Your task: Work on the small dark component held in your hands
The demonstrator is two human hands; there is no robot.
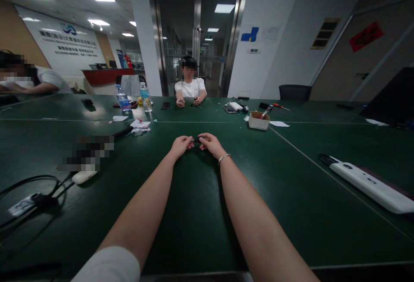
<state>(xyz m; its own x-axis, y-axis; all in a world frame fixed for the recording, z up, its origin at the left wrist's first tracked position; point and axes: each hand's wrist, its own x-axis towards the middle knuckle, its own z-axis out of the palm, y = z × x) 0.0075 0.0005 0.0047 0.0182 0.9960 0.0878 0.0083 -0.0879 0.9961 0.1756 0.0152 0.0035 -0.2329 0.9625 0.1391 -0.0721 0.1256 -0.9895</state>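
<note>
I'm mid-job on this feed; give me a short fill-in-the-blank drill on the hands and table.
1. The left hand and right hand both hold a small dark item, and a bracelet is worn on the ____ side.
2. The tabletop is ____ in colour.
3. The clear bottles standing there number ____.

Missing words: right; green; two.

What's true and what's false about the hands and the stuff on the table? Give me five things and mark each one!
1. The left hand and right hand both hold a small dark thing. True.
2. The bracelet is on the left wrist. False: it is on the right wrist.
3. The table is green. True.
4. The small open box is left of the two bottles. False: it is to their right.
5. Both bottles are lying down. False: both stand upright.
</note>
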